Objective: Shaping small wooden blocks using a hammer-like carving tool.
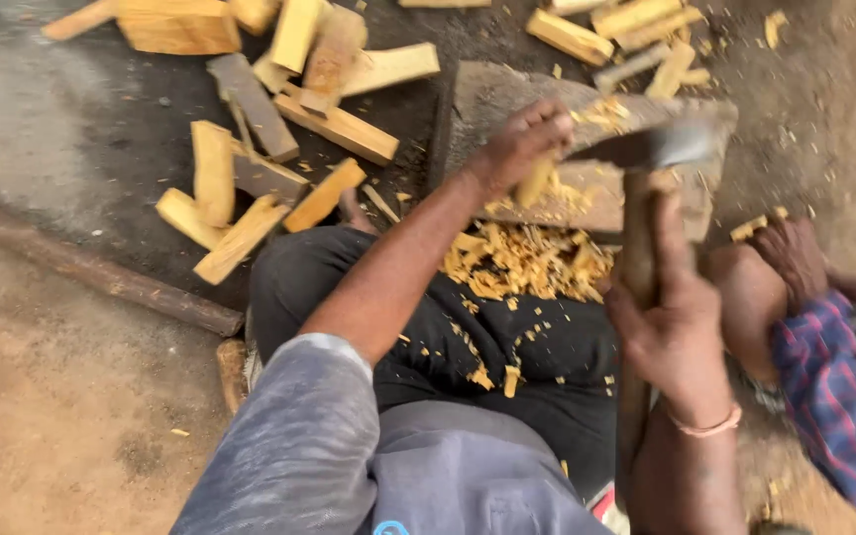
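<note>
- Clenched round the wooden handle, the right hand [681,332] holds a hatchet [658,149], blade over the chopping block [507,94].
- Left hand [522,144] pinches a small yellow wood piece [535,181] upright on that block.
- Best, I'd judge, to keep fingertips high, clear of the blade.
- Shavings [527,260] heap below; split billets [250,149] lie left.

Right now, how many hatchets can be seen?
1. The hatchet is in the right hand, its head above the block, near the left hand, which holds a wood piece. Others may be hidden out of view.
</note>
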